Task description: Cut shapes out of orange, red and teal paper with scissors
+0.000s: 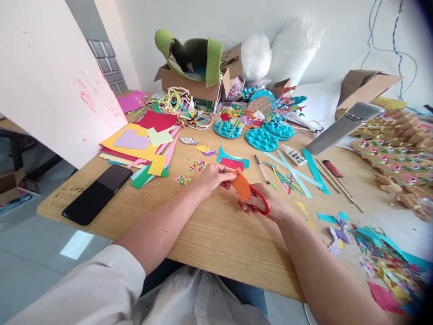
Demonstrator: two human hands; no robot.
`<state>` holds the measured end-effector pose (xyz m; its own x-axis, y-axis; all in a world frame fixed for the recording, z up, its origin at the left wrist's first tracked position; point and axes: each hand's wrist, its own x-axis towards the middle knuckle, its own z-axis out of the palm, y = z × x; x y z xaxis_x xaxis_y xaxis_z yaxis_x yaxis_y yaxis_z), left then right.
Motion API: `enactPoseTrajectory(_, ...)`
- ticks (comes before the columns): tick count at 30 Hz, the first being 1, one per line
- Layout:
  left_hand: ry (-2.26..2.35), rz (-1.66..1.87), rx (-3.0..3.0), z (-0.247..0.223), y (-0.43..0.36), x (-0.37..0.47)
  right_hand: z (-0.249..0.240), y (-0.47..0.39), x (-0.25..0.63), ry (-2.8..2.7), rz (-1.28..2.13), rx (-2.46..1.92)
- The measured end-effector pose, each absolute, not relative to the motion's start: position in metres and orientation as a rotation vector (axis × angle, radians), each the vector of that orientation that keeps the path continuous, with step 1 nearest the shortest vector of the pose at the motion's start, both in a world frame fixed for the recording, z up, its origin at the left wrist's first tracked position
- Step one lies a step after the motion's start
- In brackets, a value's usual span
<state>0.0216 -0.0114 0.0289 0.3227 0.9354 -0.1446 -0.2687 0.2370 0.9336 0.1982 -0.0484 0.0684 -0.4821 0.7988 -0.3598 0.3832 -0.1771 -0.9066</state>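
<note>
My left hand (218, 178) pinches the upper left edge of a small piece of orange paper (241, 186), held above the tabletop. A pair of scissors with red handles (264, 203) is gripped in my right hand (265, 201). The scissors' blades lie at the orange paper and are mostly hidden behind it, so how far apart they stand cannot be seen. Just beyond my hands lie a pinkish-red paper piece (232, 163) and a teal curved paper piece (221, 152). Small piles of colourful paper dots (197, 166) sit beyond my left hand.
A black phone (98, 194) lies at the left edge of the table (203, 243). Stacked coloured papers (133, 142) are behind it. To the right are a glue bottle (294, 155), paper strips (297, 174), a grey cylinder (341, 128) and a heap of paper scraps (385, 262).
</note>
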Motion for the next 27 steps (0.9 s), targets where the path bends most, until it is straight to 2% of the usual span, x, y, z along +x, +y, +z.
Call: enactPoseTrajectory(27, 0.827, 0.968, 1.008, 0.025, -0.013, 0.023, 0.052, -0.046, 0.204, -1.824, 1.55, -1.236)
